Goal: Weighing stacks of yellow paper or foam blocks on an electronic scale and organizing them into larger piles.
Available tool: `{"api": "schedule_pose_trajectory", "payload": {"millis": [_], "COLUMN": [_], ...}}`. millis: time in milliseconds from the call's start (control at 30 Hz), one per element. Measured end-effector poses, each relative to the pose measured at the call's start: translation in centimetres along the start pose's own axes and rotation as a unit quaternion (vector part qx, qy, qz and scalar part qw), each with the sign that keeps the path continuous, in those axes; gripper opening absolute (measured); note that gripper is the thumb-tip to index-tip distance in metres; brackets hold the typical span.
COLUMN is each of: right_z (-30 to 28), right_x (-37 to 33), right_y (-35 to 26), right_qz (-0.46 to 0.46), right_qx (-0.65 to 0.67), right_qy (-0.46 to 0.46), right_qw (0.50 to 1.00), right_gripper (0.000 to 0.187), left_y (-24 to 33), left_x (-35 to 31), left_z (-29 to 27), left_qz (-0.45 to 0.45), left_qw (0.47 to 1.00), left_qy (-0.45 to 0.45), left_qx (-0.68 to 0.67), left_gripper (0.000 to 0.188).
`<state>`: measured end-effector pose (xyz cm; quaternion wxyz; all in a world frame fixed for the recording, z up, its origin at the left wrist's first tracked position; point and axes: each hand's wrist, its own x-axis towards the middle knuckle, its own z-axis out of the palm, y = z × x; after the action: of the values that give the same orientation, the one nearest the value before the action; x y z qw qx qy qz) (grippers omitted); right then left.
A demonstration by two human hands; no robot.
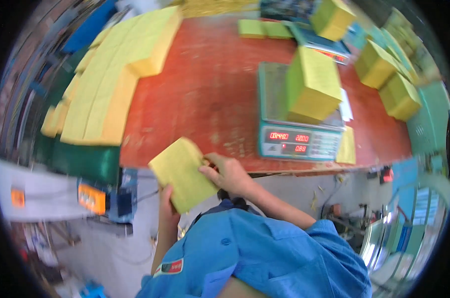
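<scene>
A stack of yellow paper sheets (181, 174) is held in front of my body, at the near edge of the red table. My left hand (169, 202) grips its lower left side, the thumb against the edge and the other fingers hidden beneath. On the right side, my right hand (229, 174) is closed on the stack's edge, thumb and curled fingers pinching it. Right of my hands, a teal digital scale (299, 141) with lit red digits carries a tall block of yellow paper (314, 84).
Long rows of yellow paper blocks (106, 84) line the table's left side. More blocks (379, 64) stand at the right, near a second scale (329, 49). Two thin yellow stacks (264, 29) lie at the back of the red table (200, 89). An orange power strip (91, 198) hangs below left.
</scene>
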<state>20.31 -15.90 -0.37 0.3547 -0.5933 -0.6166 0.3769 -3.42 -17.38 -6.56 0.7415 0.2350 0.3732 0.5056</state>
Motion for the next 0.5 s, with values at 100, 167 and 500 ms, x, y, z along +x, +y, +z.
{"api": "schedule_pose_trajectory", "payload": {"millis": [100,167,500], "right_z": [-1.0,-0.5,-3.5], "right_x": [-0.7,-1.3,-0.2], "right_y": [2.9,4.4,3.1], "right_qz": [0.075,0.102,0.109], "right_qx": [-0.015,-0.018,0.279], "right_qy": [-0.034,-0.036,-0.046], "right_qw": [0.996,0.994,0.953], "right_gripper": [0.039,0.049,0.054], "left_y": [1.3,1.4,6.2], "left_x": [-0.5,0.2,3.7], "left_z": [1.0,1.0,6.3], "left_qz": [-0.020,-0.046,0.088], "left_qw": [1.000,0.999,0.948], "left_qy": [-0.008,-0.010,-0.103], "left_qx": [0.021,0.021,0.289], "left_gripper": [0.058,0.059,0.045]}}
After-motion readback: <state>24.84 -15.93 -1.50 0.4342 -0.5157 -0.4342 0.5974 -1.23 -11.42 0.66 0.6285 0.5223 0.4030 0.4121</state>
